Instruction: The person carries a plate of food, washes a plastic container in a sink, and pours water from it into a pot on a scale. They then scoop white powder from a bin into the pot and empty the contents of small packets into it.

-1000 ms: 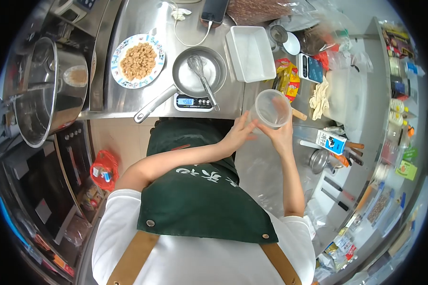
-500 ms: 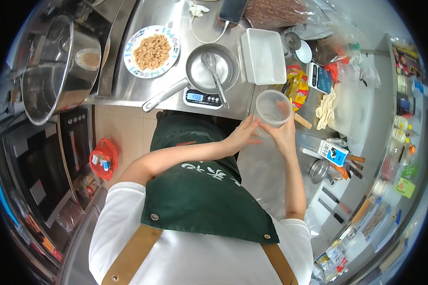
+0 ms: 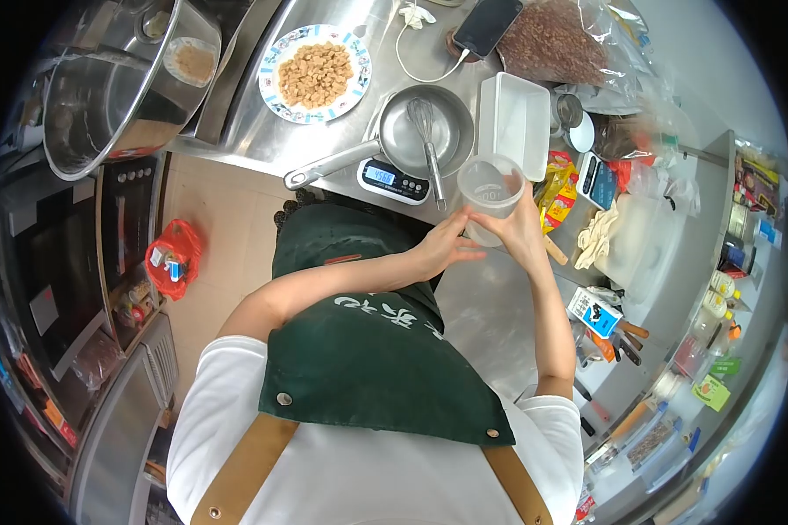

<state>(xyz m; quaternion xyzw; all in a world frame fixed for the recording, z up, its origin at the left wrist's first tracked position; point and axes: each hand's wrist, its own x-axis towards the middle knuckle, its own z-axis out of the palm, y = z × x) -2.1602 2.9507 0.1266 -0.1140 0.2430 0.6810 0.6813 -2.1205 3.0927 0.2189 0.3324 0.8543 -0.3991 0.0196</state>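
Note:
A clear plastic cup point(image 3: 490, 185) is tilted between my hands, its wide rim facing up and away; faint markings show inside. My right hand point(image 3: 518, 234) is wrapped round its right side. On the other side, my left hand point(image 3: 442, 246) pinches the cup's lower edge with the thumb and forefinger, the other fingers stretched out. Just beyond is a metal saucepan point(image 3: 394, 131) on a digital scale point(image 3: 379, 176) whose display seems to read 456.6. A wire whisk point(image 3: 431, 156) leans in the pan, its handle across the rim.
A patterned plate point(image 3: 271, 86) of tan chunks lies left of the pan. A white rectangular container point(image 3: 517, 131) and yellow-red packet point(image 3: 559, 203) are to the right. Behind are a phone point(image 3: 488, 28) on a cable and a bag of brown bits point(image 3: 552, 44). A large steel bowl point(image 3: 153, 101) stands far left.
My view has turned, so the worktop appears shifted. The cup has tipped and come slightly closer to the pan and whisk handle. Both hands stay on it.

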